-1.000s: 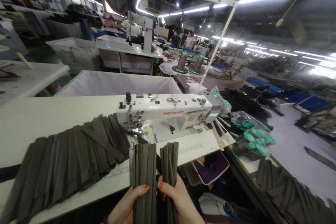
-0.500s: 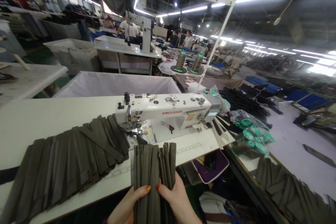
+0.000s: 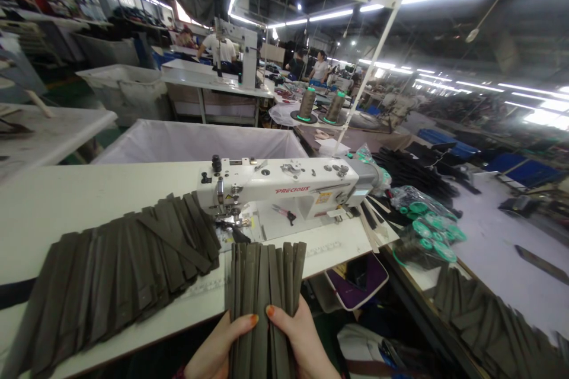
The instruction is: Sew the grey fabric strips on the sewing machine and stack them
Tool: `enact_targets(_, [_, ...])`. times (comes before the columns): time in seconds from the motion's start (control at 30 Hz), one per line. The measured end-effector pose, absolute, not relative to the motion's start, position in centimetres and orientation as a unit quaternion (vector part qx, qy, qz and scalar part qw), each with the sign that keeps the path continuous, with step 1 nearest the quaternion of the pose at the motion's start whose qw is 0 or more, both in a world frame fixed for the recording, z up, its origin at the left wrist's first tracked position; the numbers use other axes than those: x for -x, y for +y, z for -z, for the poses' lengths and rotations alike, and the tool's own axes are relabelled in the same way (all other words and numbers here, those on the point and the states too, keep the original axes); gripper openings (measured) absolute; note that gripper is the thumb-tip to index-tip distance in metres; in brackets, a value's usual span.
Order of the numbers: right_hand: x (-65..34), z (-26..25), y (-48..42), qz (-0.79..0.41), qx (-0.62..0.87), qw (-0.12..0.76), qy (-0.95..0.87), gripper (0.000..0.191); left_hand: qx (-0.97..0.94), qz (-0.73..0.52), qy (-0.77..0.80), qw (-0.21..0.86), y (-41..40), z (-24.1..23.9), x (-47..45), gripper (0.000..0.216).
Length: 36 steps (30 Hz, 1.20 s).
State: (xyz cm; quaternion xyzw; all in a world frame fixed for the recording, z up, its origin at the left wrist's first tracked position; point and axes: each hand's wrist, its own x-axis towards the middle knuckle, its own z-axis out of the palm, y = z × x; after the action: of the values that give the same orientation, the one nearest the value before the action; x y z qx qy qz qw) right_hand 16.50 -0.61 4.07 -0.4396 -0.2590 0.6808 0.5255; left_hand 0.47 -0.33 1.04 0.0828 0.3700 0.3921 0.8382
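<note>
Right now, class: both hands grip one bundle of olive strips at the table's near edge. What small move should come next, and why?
Probably tapping the bundle of strips on the table to even it: its top ends sit uneven, and the left hand and right hand already hold it upright together.

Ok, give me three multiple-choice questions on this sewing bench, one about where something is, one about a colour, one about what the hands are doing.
1. Where is the fanned pile of strips?
A. left of the sewing machine
B. on top of the machine
C. in the white bin

2. What colour are the thread cone bases in the plastic bags?
A. red
B. green
C. yellow

3. How is the bundle of strips held?
A. lying loose on the table
B. by one hand
C. by the left hand and right hand together

Answers: A, the pile lies left of the needle end; B, green rims show through the plastic; C, both thumbs press on the bundle.
</note>
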Motion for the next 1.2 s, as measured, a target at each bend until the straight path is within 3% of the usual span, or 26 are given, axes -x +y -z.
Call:
enact_targets(0.2, [-16.9, -3.9, -0.6, -0.666, 0.482, 0.509, -0.255, 0.038, -0.096, -0.39, 0.372, 0.837, -0.3, -0.9, -0.3, 0.057])
enact_targets(0.47, [-16.5, -4.0, -0.3, -0.612, 0.476, 0.52, -0.358, 0.055, -0.17, -0.399, 0.383, 0.815, -0.2, -2.7, -1.0, 0.071])
enact_targets(0.63, [-17.0, -3.5, -0.1, -0.551, 0.53, 0.507, -0.398, 0.048, -0.216, -0.401, 0.383, 0.804, -0.1, -3.4, -1.0, 0.069])
enact_targets(0.83, [-17.4, -4.2, -0.4, -0.621, 0.479, 0.518, -0.341, 0.05, -0.194, -0.398, 0.384, 0.81, -0.1, -2.8, -1.0, 0.062])
enact_targets(1.07, [-18.4, -3.6, -0.6, -0.723, 0.451, 0.49, -0.184, 0.043, -0.129, -0.383, 0.426, 0.81, -0.3, -1.9, -1.1, 0.038])
enact_targets(1.2, [-22.7, -3.1, -0.8, -0.659, 0.51, 0.528, -0.164, 0.03, -0.117, -0.358, 0.463, 0.802, -0.1, -1.8, -1.1, 0.051])
